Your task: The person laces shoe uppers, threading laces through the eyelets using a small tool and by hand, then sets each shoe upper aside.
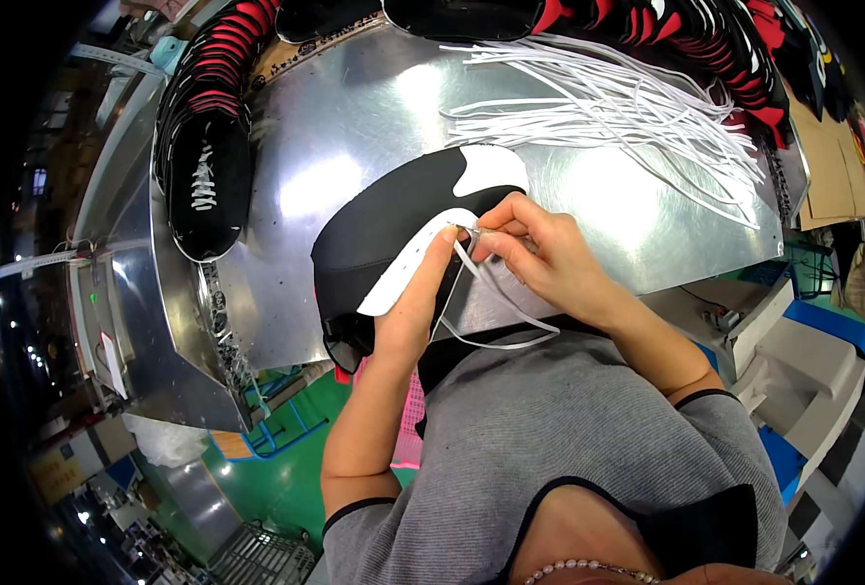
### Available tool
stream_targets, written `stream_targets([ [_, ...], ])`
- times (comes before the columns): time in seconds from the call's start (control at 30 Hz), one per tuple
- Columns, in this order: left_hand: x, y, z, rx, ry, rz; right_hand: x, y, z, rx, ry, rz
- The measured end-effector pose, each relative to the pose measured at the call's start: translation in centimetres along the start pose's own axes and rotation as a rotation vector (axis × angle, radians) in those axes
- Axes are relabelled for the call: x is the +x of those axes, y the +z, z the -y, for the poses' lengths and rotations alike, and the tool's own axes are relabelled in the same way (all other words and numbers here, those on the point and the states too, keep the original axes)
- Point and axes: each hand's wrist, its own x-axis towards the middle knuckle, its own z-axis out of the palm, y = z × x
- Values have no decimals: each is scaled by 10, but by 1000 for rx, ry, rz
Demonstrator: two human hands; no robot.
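Fingers [486,237] pinched on white lace [496,292]

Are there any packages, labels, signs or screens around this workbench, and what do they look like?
Flat cardboard sheets: right of the metal table, plain brown, rectangular.
White tag: at the table's left edge, small and narrow; print too small to tell.
Yellow sign: lower left on the floor area, blurred.
No screens in view.
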Motion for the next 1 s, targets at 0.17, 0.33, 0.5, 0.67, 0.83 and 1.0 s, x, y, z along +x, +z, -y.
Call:
stream_targets([
  [0.17, -2, 2, 7, 505, 373, -37, 12, -1, 7, -94, 36, 22],
  [0.33, -2, -4, 13, 682, 579, 16, 27, 12, 0, -430, 9, 102],
  [0.5, -2, -14, 14, 190, -20, -26, 6, -27, 16, -484, -101, 129],
  [0.67, 6, -18, 0, 59, -12, -9, 22, -44, -17, -92, 29, -137],
  [0.83, 20, -43, 6, 434, 57, 77, 39, -29, -27, 271, 247, -168],
  [1.0, 2, -50, -12, 1050, 192, 265, 45, -23, -38, 325, 292, -240],
])
